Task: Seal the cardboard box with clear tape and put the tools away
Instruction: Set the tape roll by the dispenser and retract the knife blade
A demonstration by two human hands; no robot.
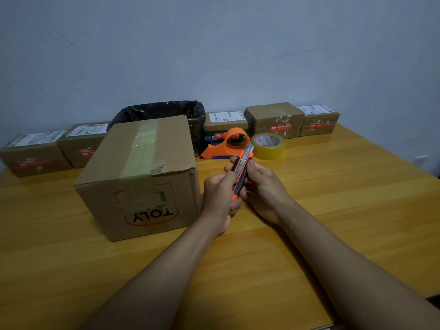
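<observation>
A closed cardboard box [140, 177] with a strip of clear tape along its top seam and down its front stands on the wooden table [333, 210], left of centre. To its right I hold an orange and black utility knife [242, 172] upright with both hands, blade end showing at the top. My left hand [220, 196] grips the lower handle; my right hand [264, 186] pinches the upper body, thumb on it. Behind the knife lie an orange tape dispenser [226, 145] and a roll of clear tape [269, 146].
A bin lined with a black bag [166, 110] stands behind the box. Several small taped parcels line the wall: two at left [35, 153], others at right [276, 119]. The table's right edge falls away near the lower right.
</observation>
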